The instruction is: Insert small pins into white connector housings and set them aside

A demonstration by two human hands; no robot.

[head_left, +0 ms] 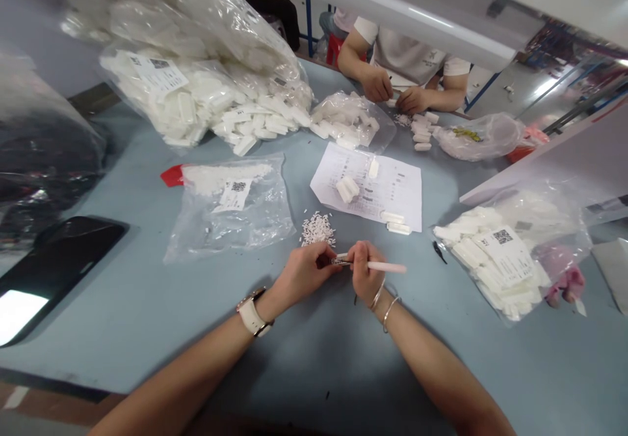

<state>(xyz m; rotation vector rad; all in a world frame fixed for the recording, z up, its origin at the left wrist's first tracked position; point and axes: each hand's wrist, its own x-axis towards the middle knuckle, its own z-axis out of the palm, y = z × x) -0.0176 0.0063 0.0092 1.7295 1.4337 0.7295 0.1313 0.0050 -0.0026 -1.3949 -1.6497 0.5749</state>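
Note:
My left hand point(307, 270), with a white watch on its wrist, is closed on a small white plastic part point(339, 260). Pinched in my right hand point(366, 271) is a tool with a pale pink handle point(387, 267); its thin tip meets the white part, though the exact contact is too small to make out. Just beyond my left fingers lies a heap of tiny white pellet-like pieces point(318, 228). A printed paper sheet point(331, 167) is spread out farther off, with several white plastic housings point(347, 190) on it.
Large clear bags of white parts point(196, 95) fill the back left. A flat bag of small pieces point(230, 207) lies left of the heap, and a black phone-like slab point(63, 259) farther left. Another parts bag point(505, 253) sits right. Across the table a co-worker's hands point(395, 92) handle parts.

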